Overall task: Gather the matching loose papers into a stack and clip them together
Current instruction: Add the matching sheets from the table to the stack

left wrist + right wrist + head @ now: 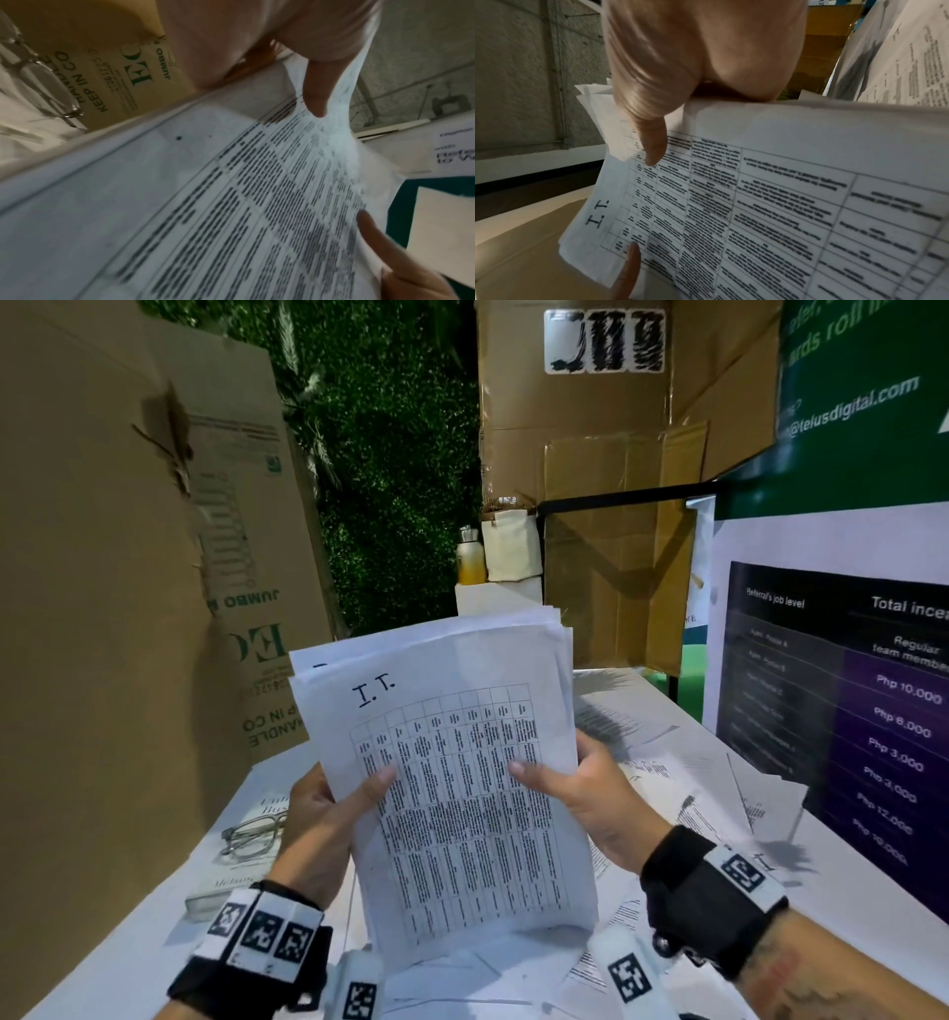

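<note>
We hold the paper stack point(452, 762) up w/ both hands: left hand point(323, 819) & right hand point(590, 793) pinch its sides, thumbs on top.

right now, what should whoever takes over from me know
Left hand: grips the paper stack at its left edge, thumb on the top sheet.
Right hand: grips the right edge the same way.
The stack is held upright above the table; its top sheet is marked "I.T." and its top edges are uneven.
Loose papers lie on the table.
Done: a stack is gathered.
Left: square the edges and clip; no clip is in view.
</note>
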Tool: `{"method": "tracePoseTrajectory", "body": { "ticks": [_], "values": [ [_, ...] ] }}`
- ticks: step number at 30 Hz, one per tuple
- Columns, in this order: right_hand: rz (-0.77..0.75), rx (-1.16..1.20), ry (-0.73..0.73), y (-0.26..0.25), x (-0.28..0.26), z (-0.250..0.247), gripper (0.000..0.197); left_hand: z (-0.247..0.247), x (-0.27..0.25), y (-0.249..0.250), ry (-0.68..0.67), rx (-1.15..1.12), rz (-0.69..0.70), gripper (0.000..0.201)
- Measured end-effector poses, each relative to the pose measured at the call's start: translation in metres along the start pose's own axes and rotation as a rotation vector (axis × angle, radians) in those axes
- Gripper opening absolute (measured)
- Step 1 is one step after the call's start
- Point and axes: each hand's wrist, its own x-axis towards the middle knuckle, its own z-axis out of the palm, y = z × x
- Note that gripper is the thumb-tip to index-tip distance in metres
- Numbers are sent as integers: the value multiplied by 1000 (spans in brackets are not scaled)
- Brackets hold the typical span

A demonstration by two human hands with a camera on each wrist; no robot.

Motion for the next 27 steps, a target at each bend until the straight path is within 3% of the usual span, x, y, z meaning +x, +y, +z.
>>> {"method": "tracePoseTrajectory", "body": {
  "ticks": [3, 7, 11, 16, 19, 20, 23, 25, 27],
  "values": [
    [4, -6, -6, 7, -2, 1, 55, 3, -7, -9, 1, 103, -50, 94],
    [21, 46, -16, 12, -2, -5, 63, 4, -11, -13, 25, 149, -65, 87],
    [38, 69, 30, 17, -3, -5, 56, 6, -11, -11, 67, 81, -103, 53],
    [80, -77, 25, 21, -10, -1, 75, 9, -24, -21, 56, 221, -159, 54],
    [164, -5, 35, 15, -13, -11, 69, 9, -24, -22, 68, 298, -179, 18],
    [175, 8, 108, 14, -9, -19, 63, 10, -24, -20, 81, 316, -180, 14],
    [328, -13, 544, 15, 1, -57, 43, 5, -20, -18, 93, 338, -185, 10],
    [430, -3, 654, 20, 1, -81, 39, 3, -17, -20, 119, 345, -190, 12],
    [486, -30, 669, 32, 2, -98, 37, 5, -16, -21, 123, 353, -195, 10]
  ]
}}
